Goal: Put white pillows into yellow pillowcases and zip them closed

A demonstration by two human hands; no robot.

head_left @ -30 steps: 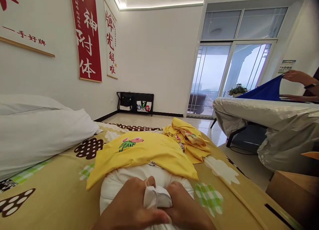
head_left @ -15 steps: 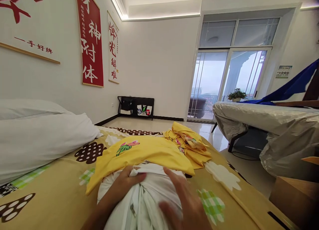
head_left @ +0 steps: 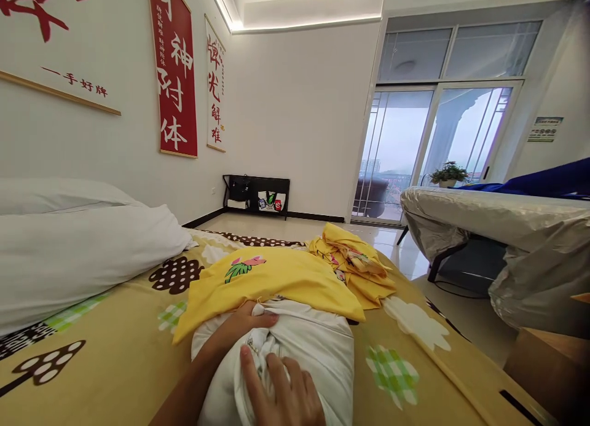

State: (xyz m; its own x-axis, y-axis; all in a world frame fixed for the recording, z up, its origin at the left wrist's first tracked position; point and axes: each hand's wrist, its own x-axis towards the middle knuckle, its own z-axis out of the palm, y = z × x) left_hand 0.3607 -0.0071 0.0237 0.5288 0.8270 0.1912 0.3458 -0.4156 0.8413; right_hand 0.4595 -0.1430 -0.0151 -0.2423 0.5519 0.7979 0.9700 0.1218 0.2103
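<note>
A white pillow (head_left: 329, 346) lies lengthwise in front of me, its far end inside a yellow pillowcase (head_left: 295, 275) printed with a pink and green figure. At the case's mouth my left hand (head_left: 253, 318) is closed on the pillow's white cloth, thumb on top and fingers partly hidden under the yellow edge. My right hand (head_left: 286, 392) rests palm down on the pillow's near part, fingers apart, beside a bunched fold with a small zipper (head_left: 252, 345). The pillow's near end is cut off by the frame.
Patterned bedding (head_left: 124, 370) spreads beneath everything. Crumpled yellow fabric (head_left: 353, 263) lies beyond the pillowcase at right. White pillows (head_left: 92, 254) are piled at left. A plastic-covered table (head_left: 498, 217) stands at right, with a cardboard box (head_left: 548, 364) below it.
My right hand has moved left and down from the pillow's right side onto its near part. The folds there have shifted. My left hand stays at the case's mouth; the view has turned slightly.
</note>
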